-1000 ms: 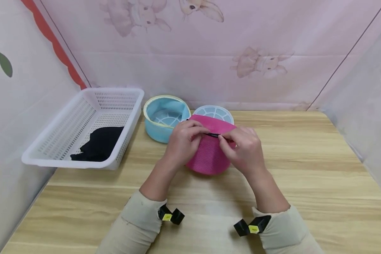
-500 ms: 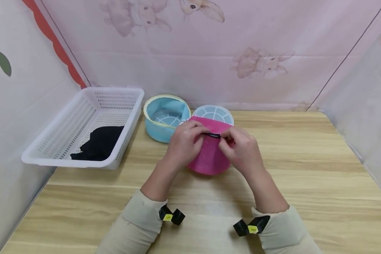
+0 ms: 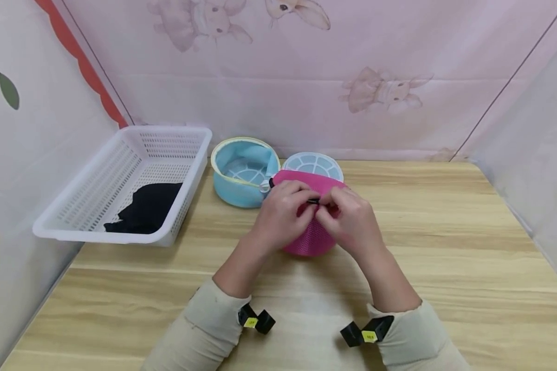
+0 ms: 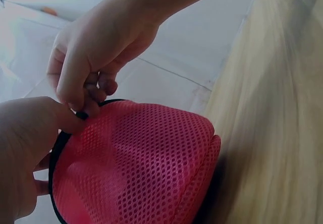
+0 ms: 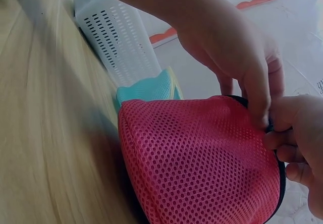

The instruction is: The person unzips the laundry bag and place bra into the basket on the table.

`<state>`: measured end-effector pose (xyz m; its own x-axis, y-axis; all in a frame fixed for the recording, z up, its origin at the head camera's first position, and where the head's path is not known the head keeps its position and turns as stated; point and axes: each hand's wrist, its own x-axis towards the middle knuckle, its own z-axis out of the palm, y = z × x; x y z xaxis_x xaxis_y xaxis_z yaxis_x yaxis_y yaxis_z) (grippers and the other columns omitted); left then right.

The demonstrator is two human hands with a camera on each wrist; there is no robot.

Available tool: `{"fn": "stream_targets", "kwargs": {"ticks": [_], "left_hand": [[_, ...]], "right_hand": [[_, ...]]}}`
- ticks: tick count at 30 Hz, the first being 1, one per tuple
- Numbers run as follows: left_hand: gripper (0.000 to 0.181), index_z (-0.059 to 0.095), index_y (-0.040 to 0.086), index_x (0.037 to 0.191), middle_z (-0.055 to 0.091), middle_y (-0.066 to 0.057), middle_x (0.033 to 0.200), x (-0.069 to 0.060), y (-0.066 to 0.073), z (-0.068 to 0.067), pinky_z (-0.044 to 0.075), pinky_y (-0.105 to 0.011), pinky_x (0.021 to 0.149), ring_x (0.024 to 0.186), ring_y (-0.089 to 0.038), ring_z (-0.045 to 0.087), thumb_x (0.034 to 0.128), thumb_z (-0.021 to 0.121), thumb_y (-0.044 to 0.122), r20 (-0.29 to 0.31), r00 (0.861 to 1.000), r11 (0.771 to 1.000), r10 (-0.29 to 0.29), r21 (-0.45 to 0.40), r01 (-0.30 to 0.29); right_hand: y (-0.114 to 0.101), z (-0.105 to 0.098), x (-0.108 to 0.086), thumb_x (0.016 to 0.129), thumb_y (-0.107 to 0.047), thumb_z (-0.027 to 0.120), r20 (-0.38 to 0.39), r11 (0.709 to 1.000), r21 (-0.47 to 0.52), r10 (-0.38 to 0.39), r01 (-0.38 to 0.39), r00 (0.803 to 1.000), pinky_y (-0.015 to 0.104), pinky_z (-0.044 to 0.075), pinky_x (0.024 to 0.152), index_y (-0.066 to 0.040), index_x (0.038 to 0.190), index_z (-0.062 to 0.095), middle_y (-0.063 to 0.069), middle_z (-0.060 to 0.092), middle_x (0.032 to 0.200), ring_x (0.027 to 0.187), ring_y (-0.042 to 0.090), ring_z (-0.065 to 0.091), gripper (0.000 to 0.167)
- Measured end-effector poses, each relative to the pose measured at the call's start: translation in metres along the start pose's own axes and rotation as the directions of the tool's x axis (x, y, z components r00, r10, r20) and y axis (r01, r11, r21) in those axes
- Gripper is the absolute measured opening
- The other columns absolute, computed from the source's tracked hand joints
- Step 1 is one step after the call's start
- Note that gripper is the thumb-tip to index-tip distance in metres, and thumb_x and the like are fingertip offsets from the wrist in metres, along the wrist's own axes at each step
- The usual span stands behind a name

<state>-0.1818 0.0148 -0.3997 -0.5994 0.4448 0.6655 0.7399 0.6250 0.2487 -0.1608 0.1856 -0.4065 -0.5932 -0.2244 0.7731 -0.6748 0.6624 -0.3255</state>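
Note:
A pink mesh laundry bag with a black zipper stands on the table before me. Along its zipper edge, my left hand pinches the black strip between thumb and finger. My right hand pinches the same edge just to the right, so the fingertips of both hands nearly meet. In the left wrist view, the mesh bag bulges below the hands, its black rim curving down the left side. The zipper pull itself is hidden by the fingers.
At the left, a white perforated basket holds a black cloth. Behind my left hand stands a round blue mesh container with a yellow rim; beside it a blue ribbed disc shows behind the bag. A patterned curtain backs the table.
My left hand has moved right along the zipper toward my right hand, narrowing the gap between them. The right hand has barely shifted. A black tip now shows at the bag's left edge.

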Motion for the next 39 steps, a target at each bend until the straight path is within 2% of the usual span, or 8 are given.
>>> {"fn": "stream_targets", "kwargs": {"ticks": [4,8,13,20,28,33,39], "left_hand": [[0.018,0.077,0.009,0.102,0.071,-0.002,0.098,-0.0013,0.0014,0.0035,0.050,-0.030,0.087,0.094,-0.017,0.062,0.0868,0.073,0.017,-0.042,0.998,0.999,0.042,-0.016,-0.043],[0.015,0.078,0.009,0.100,0.071,-0.003,0.095,-0.0025,0.0015,0.0064,0.050,-0.030,0.082,0.089,-0.017,0.061,0.0873,0.072,0.015,-0.080,0.995,0.998,0.059,-0.025,-0.061],[0.013,0.078,0.009,0.098,0.069,-0.002,0.092,-0.0018,0.0025,0.0068,0.048,-0.029,0.079,0.085,-0.017,0.060,0.0886,0.070,0.011,-0.079,0.994,0.996,0.078,-0.032,-0.081],[0.014,0.079,0.010,0.097,0.067,-0.002,0.090,-0.0014,0.0033,0.0052,0.048,-0.028,0.076,0.083,-0.016,0.059,0.0882,0.069,0.008,-0.061,0.996,0.996,0.066,-0.061,-0.070],[0.012,0.079,0.009,0.097,0.068,-0.002,0.091,-0.0002,0.0002,0.0033,0.050,-0.028,0.083,0.088,-0.016,0.060,0.0886,0.070,0.008,-0.066,0.997,0.991,0.033,-0.125,-0.041],[0.012,0.079,0.010,0.098,0.068,-0.002,0.091,-0.0007,-0.0013,0.0035,0.050,-0.028,0.083,0.088,-0.016,0.060,0.0888,0.071,0.010,-0.067,0.998,0.992,0.012,-0.121,-0.020],[0.014,0.078,0.011,0.100,0.068,-0.001,0.093,-0.0001,-0.0018,0.0004,0.050,-0.028,0.084,0.090,-0.014,0.059,0.0878,0.073,0.013,-0.053,0.998,0.993,-0.043,-0.110,0.037]], "right_hand": [[-0.0002,0.0015,-0.0009,0.077,0.000,0.066,0.004,1.000,-0.010,-0.022,0.022,1.000,0.028,0.048,0.057,-0.005,0.075,0.060,0.004,0.060,0.068,0.064,0.014,0.053,0.008],[-0.0002,0.0023,-0.0013,0.076,0.000,0.065,-0.001,0.999,-0.024,-0.028,0.028,1.000,0.028,0.046,0.055,-0.005,0.074,0.057,0.004,0.057,0.066,0.063,0.015,0.050,0.010],[-0.0003,0.0042,-0.0014,0.074,0.001,0.063,-0.030,0.999,-0.044,-0.034,0.032,0.999,0.028,0.042,0.053,-0.006,0.070,0.052,0.003,0.051,0.063,0.061,0.015,0.047,0.013],[0.0010,0.0069,-0.0030,0.073,-0.001,0.063,-0.069,0.997,-0.066,-0.044,0.040,0.997,0.027,0.039,0.051,-0.007,0.068,0.049,0.002,0.048,0.061,0.059,0.015,0.044,0.016],[0.0038,0.0038,-0.0020,0.073,0.000,0.061,-0.106,0.997,-0.075,-0.012,0.004,0.994,0.028,0.036,0.049,-0.008,0.067,0.047,0.003,0.045,0.060,0.057,0.016,0.040,0.017],[0.0045,0.0027,-0.0021,0.074,0.000,0.060,-0.112,0.997,-0.076,-0.007,-0.001,0.994,0.029,0.036,0.049,-0.007,0.067,0.048,0.004,0.045,0.060,0.057,0.016,0.040,0.015],[0.0043,0.0006,-0.0007,0.074,0.001,0.060,-0.113,0.998,-0.066,-0.003,-0.005,0.994,0.029,0.036,0.050,-0.007,0.068,0.049,0.004,0.046,0.060,0.058,0.015,0.040,0.015]]}}
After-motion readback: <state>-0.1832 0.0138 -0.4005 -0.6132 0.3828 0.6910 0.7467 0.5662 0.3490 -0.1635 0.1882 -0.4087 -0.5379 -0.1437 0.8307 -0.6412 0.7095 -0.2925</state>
